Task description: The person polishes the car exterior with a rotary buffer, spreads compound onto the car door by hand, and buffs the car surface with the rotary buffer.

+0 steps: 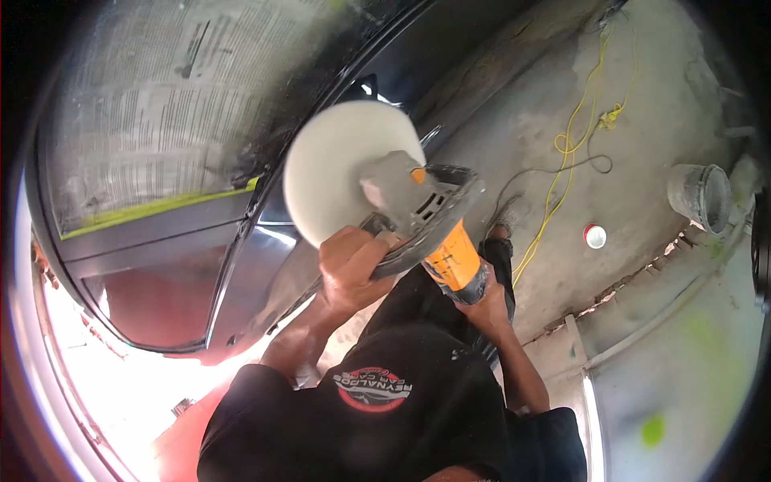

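Note:
An orange and grey power polisher (451, 255) with a large round white pad (337, 173) is held in front of my body. My left hand (349, 265) is wrapped round the black loop handle near the head. The rear end of the orange body is gripped by my right hand (484, 301). The pad lies over the edge of a dark, glossy car body (161, 241); whether it touches the surface cannot be told. Paper masking (161, 128), edged with yellow-green tape (161, 210), covers part of the car.
A yellow cable (568, 173) and a dark cord run over the concrete floor (530, 145) at the right. A grey bucket (707, 197) lies near the wall, with a small red-rimmed white container (594, 236) on the floor. Bright light shows at lower left.

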